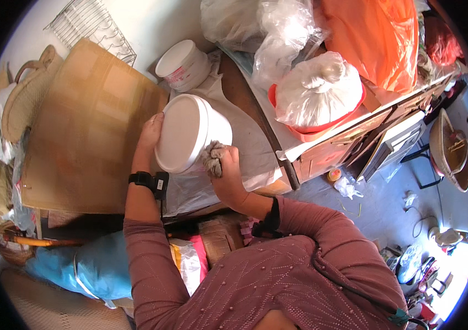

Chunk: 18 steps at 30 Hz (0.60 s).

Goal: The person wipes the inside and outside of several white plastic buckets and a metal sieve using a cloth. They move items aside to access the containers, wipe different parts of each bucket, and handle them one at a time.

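Observation:
A white plastic tub (219, 123) with its lid (181, 134) on is tilted before me, over a cabinet top covered with a pale sheet (254, 148). Along the lid's left rim, my left hand (151, 130) grips the tub. My right hand (229, 169) clutches a crumpled grey cloth (212, 159) against the tub's lower right side. The fingers of my left hand behind the tub are partly hidden. Farther back stands a second white tub (183, 66) bearing red print.
A large cardboard sheet (89, 136) leans at the left. A red basin (314, 133) holds a knotted plastic bag (320, 90). Behind it are clear plastic bags (279, 37) and an orange bag (374, 41). A wire rack (93, 31) is by the wall. Woven baskets (450, 148) stand at the right.

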Motion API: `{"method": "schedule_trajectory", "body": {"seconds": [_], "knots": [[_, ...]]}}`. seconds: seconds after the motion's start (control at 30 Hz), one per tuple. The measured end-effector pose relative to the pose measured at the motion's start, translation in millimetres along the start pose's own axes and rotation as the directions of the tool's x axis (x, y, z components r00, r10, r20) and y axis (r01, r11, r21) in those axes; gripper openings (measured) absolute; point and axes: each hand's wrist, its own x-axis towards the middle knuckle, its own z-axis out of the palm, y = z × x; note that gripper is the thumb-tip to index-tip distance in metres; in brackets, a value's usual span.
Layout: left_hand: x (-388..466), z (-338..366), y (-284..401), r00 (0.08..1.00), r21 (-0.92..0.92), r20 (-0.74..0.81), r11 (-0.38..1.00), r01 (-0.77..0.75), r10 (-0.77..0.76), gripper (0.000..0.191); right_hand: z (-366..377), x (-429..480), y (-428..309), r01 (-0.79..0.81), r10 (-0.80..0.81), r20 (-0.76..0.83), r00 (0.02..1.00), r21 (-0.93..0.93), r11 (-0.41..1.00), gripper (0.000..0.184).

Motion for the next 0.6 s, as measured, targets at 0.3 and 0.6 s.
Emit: {"method": "schedule_trajectory", "body": {"seconds": [0.3,0.6], "knots": [[12,31,46,0.96,0.086,0.28,0.996,-0.021,-0.004,0.042,-21,-25,15,0.012,-0.005,0.141,0.99,-0.053,0.999,0.031],[-11,32,51,0.979,0.343,0.202,0.933,-0.11,0.041,0.053,-25,-25,27,-0.007,0.015,0.281,0.96,-0.03,1.0,0.034]]}}
